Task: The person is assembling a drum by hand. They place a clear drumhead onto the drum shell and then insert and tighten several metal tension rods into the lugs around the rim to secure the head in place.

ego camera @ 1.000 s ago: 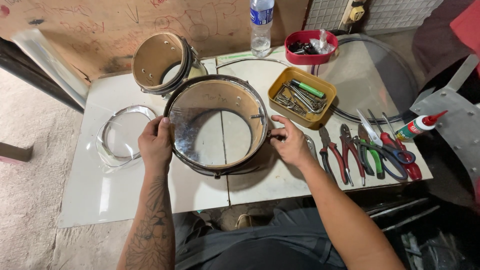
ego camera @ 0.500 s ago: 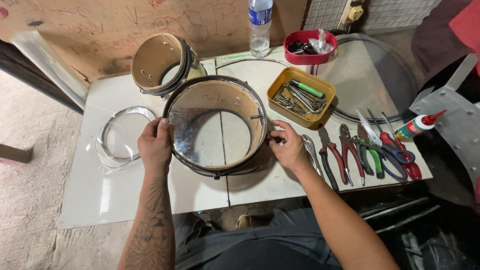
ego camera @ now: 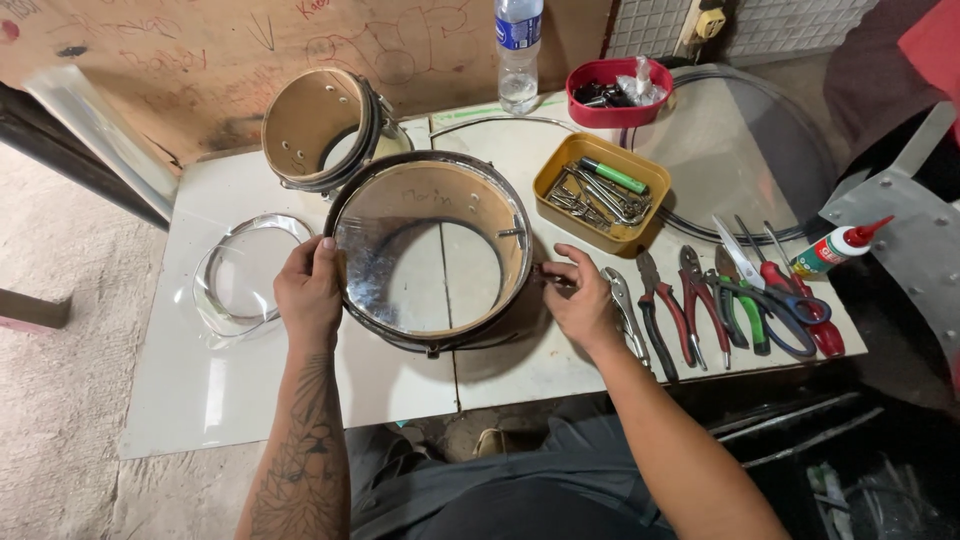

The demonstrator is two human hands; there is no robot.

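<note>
A large drum shell (ego camera: 440,195) with a dark metal hoop lies open-side up on the white table (ego camera: 220,390). My left hand (ego camera: 308,290) grips its left rim, thumb over the edge. Just off the shell's right side, my right hand (ego camera: 580,300) rests on the table. Its thumb and forefinger pinch a small dark metal part (ego camera: 545,270).
A smaller drum shell (ego camera: 320,125) lies tilted behind the large one. A clear hoop (ego camera: 215,290) lies at the left. A yellow tray (ego camera: 610,238) of metal parts, a red tub (ego camera: 620,110), a water bottle (ego camera: 518,50), pliers (ego camera: 660,310), scissors (ego camera: 770,290) and a glue bottle (ego camera: 835,250) fill the right side.
My right hand has come off the drum's right rim and shifted slightly right, down to the table. The left hand and the drum stay put.
</note>
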